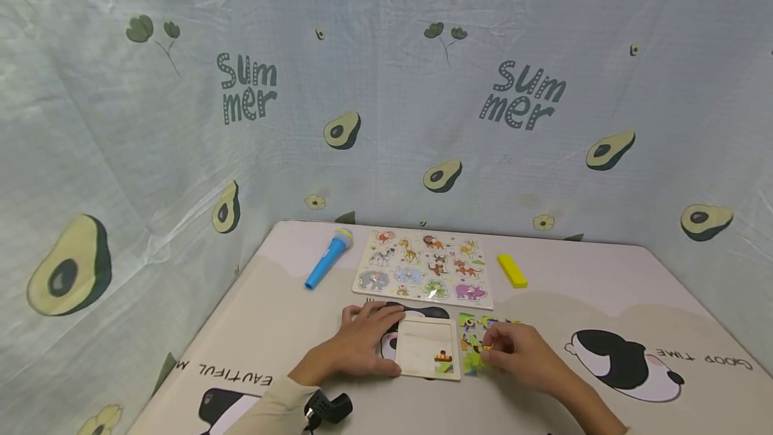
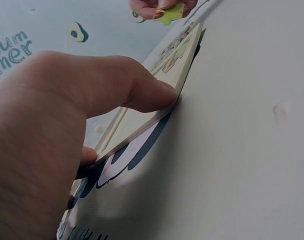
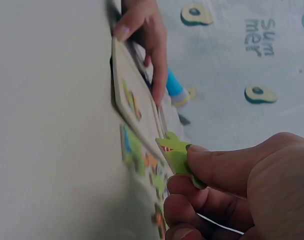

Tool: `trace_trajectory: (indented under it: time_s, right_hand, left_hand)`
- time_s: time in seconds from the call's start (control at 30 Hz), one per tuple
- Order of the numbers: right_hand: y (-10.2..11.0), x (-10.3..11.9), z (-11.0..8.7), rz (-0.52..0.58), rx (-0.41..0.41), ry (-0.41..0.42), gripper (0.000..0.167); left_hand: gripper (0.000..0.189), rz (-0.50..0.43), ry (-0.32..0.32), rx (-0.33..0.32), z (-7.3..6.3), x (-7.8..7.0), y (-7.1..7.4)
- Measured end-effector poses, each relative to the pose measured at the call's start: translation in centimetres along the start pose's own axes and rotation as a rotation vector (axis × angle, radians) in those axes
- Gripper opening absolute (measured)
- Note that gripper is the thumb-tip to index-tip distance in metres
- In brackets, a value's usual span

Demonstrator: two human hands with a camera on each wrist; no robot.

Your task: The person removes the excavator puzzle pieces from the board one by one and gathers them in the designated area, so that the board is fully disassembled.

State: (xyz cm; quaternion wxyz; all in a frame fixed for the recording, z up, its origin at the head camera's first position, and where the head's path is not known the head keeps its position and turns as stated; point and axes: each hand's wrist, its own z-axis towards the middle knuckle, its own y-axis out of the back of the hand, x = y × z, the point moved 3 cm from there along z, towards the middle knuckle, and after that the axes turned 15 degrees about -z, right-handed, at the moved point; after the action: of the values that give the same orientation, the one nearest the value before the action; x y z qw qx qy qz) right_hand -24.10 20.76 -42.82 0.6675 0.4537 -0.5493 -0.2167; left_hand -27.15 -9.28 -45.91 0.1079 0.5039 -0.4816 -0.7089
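Note:
A small wooden puzzle tray point(image 1: 423, 348) lies on the table, with a few picture pieces point(image 1: 443, 361) fitted in its near right corner. My left hand point(image 1: 366, 341) holds the tray at its left side, the thumb on the near edge and the fingers towards the far edge. Between thumb and fingertips my right hand point(image 1: 516, 354) pinches a green jigsaw piece point(image 3: 178, 159), seen closely in the right wrist view, raised above the table. Loose jigsaw pieces point(image 1: 470, 344) lie right of the tray, partly hidden by that hand.
Behind the tray lies an animal puzzle board point(image 1: 423, 267). A blue toy microphone point(image 1: 329, 259) is at its left, and a yellow block point(image 1: 512, 270) at its right. Printed cloth point(image 1: 386, 86) hangs behind the table. A black device point(image 1: 329, 408) sits by the left wrist.

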Motion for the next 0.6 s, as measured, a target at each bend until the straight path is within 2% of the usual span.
trace_trajectory:
  time_s: [0.27,0.47,0.6]
  right_hand:
    - [0.0,-2.3,-1.2,-0.035,-0.016,-0.099,0.014]
    - [-0.4,-3.0,-1.4,-0.037,-0.014,-0.103,0.015]
    - [-0.4,-3.0,-1.4,-0.111,-0.038,-0.086,0.013]
  left_hand:
    - [0.094,0.003,0.004,-0.005,0.1,0.3,-0.1]
    - [0.094,0.005,0.014,0.0,0.2,0.5,-0.3]
    - [0.094,0.005,0.014,0.0,0.3,0.4,-0.3]
